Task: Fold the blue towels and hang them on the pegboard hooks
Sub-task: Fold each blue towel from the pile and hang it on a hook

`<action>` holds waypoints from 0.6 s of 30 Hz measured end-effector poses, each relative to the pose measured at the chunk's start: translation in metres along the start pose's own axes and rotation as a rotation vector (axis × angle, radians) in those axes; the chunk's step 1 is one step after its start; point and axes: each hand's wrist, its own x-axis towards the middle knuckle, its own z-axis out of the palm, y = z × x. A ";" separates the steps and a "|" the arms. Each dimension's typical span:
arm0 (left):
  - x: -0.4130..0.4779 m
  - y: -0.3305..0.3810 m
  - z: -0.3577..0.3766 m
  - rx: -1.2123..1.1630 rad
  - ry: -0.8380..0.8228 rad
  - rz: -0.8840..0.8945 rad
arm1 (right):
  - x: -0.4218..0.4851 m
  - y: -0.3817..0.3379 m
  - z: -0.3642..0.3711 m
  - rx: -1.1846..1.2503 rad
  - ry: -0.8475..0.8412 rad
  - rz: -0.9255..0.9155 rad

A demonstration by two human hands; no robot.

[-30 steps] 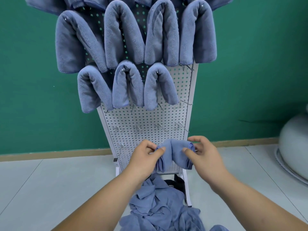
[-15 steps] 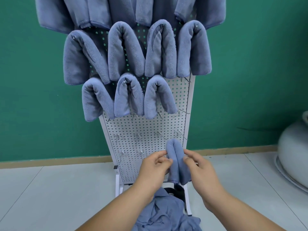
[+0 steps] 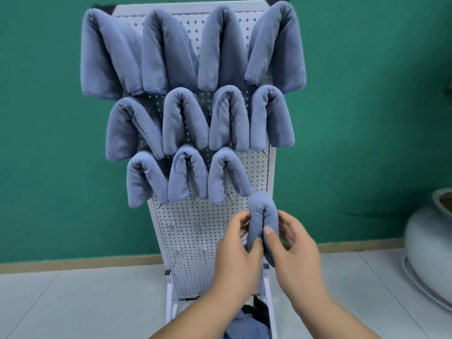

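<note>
Centrally, your left hand and right hand each pinch folded blue towel, bent double, fold uppermost, lower centre-right of frame, before right edge of white pegboard, just below hung towels.

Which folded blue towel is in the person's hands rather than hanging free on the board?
The small towel at the third row's right end, gripped between left hand and right hand. The eleven others hang untouched on the pegboard.
</note>
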 end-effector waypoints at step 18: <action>0.079 0.065 0.020 0.253 0.214 0.120 | 0.096 -0.053 -0.009 -0.309 0.134 -0.231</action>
